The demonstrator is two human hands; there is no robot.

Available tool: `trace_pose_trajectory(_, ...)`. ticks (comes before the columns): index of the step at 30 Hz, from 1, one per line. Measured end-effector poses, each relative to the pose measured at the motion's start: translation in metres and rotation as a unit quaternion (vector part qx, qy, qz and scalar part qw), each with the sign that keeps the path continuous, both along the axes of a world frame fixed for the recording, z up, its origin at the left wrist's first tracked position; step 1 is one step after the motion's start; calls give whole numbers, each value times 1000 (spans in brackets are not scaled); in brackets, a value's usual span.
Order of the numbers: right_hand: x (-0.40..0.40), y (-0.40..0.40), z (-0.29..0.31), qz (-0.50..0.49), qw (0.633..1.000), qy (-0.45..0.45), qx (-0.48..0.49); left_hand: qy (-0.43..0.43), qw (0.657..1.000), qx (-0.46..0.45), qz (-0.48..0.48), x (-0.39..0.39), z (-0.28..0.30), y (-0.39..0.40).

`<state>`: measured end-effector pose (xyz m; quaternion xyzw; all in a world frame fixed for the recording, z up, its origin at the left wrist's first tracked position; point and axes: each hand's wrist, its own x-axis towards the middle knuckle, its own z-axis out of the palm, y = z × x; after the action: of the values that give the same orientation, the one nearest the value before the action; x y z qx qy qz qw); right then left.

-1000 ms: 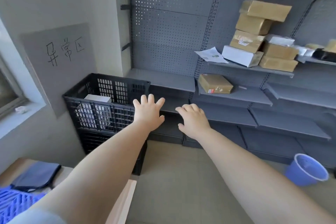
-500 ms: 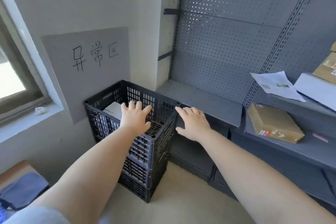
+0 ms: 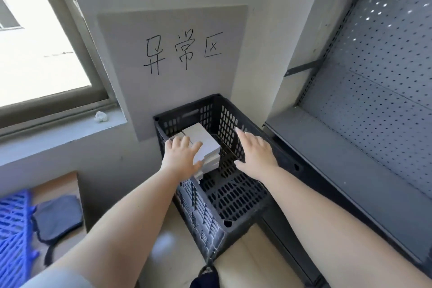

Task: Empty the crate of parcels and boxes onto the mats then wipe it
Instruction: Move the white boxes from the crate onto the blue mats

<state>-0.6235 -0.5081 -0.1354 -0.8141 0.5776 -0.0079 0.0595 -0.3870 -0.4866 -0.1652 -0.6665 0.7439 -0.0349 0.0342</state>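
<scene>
Both hands were spread, fingers straight and apart, gripping nothing. The left hand (image 3: pixel 181 159) hung over the crate's (image 3: pixel 233 196) left side, its fingers above the pale boxes (image 3: pixel 201 140) stacked inside; whether it touched the top box could not be told. The right hand (image 3: pixel 256 154) reached over the crate's right wall, palm down, fingertips pointing at the far corner, holding nothing.

The crate was black, slotted, and stood in the corner against the wall, under a grey sign (image 3: pixel 173 63) with handwritten characters. Just right of it ran a grey shelf (image 3: pixel 350 163) with a perforated back panel (image 3: pixel 383 58). To the far left was a window (image 3: pixel 39 37), with a crumpled white scrap (image 3: pixel 101 116) on its sill. Near left lay a blue mat (image 3: pixel 12 234) and a dark cloth (image 3: pixel 58 217) on a brown board (image 3: pixel 58 184).

The boxes sat in the crate's far left part, directly beneath the left hand and left of the right hand; the crate's near right floor showed bare
</scene>
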Motion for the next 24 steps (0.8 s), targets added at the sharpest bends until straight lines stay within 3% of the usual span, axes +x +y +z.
trace_pose_trajectory(6,27,-48,-73,-6,992,-28,121,60,995,69,-32,-18,-61,-49)
trace_pose_trajectory(15,67,-140,-106,66,978,-11,198,78,969,185,144,-38,-85,-105)
trace_pose_trajectory(18,72,-175,-118,123,969,13,213,159,951,186,186,-46,-99,-122)
trace_pose_trajectory(19,72,-186,-120,162,963,31,212,247,929,172,213,-48,-103,-126)
trace_pose_trajectory(20,74,-200,-126,187,958,30,215,361,885,146,256,-49,-107,-131)
trace_pose_trajectory(21,76,-213,-129,189,954,9,231,478,813,116,313,-51,-108,-135)
trace_pose_trajectory(22,79,-226,-133,159,950,-34,267,581,718,86,373,-52,-106,-141)
trace_pose_trajectory(24,84,-245,-141,77,931,-153,322,703,527,38,476,-55,-103,-153)
